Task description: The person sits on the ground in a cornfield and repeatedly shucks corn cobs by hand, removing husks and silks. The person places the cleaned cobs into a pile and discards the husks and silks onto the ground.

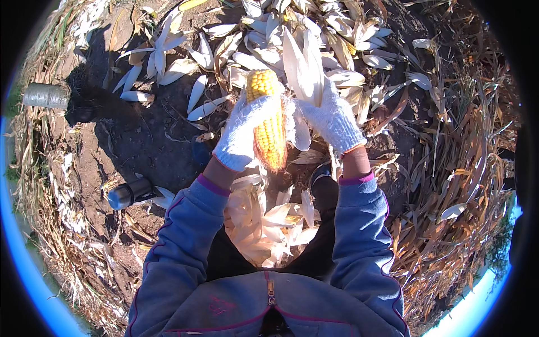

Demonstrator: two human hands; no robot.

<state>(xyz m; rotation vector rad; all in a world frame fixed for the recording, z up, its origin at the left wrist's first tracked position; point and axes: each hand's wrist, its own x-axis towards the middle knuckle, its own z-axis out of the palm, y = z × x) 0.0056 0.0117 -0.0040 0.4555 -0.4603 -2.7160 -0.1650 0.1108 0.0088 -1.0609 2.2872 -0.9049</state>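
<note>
A yellow ear of corn stands roughly upright in the picture, its kernels bare and reddish silk at its lower end. My left hand, in a white knitted glove, is closed around the ear's middle. My right hand, gloved the same way, grips pale corn husk leaves at the ear's right side. Part of the husk hangs below my right fingers. The fingertips of both hands are partly hidden by husk and glove.
Loose dry husks lie between my legs, with more heaped ahead. A metal thermos flask lies on the soil at left. Farther left is a pale cylindrical object. Dry corn stalks cover the ground at right.
</note>
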